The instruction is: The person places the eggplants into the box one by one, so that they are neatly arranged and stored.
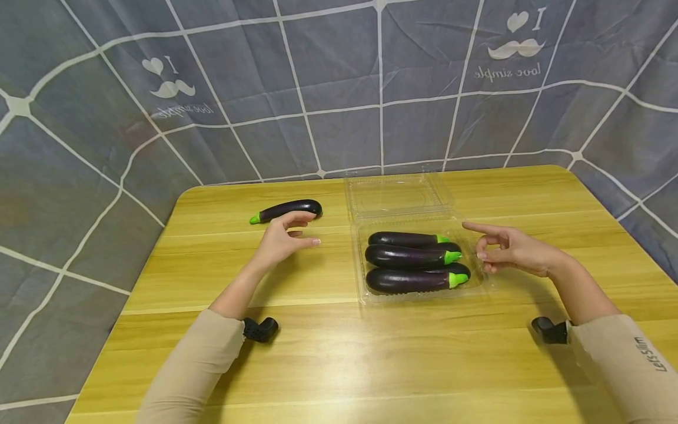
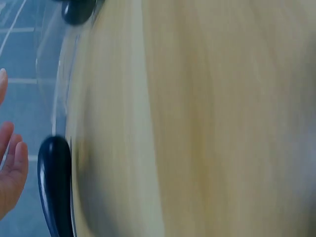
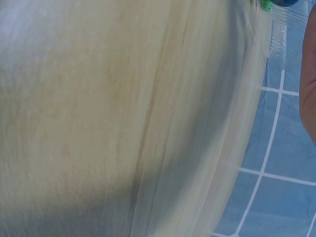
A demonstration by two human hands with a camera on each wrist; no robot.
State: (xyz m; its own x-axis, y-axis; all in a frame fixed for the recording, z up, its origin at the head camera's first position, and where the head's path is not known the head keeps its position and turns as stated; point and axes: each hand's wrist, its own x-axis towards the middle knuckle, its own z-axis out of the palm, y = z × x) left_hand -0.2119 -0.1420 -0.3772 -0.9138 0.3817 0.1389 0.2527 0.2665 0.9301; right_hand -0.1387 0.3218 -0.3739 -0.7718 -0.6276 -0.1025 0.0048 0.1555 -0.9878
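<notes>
A single dark purple eggplant [image 1: 286, 209] with a green stem end lies on the table at the left. My left hand [image 1: 283, 238] is just in front of it, fingers bent loosely and thumb apart, holding nothing. The left wrist view shows this eggplant [image 2: 54, 182] beside the fingers [image 2: 15, 163]. Several eggplants [image 1: 405, 281] lie side by side and partly stacked in a clear plastic clamshell container [image 1: 361, 288]. Its lid [image 1: 394, 197] is folded back, away from me. By the container's right side hovers my right hand [image 1: 516, 253], index finger extended, the others loosely bent, gripping nothing.
The wooden table [image 1: 339, 359] reaches back to a grey curtain [image 1: 344, 76] with white grid lines. A black wrist camera [image 1: 261, 330] sticks out from the left sleeve, and another wrist camera [image 1: 549, 330] from the right.
</notes>
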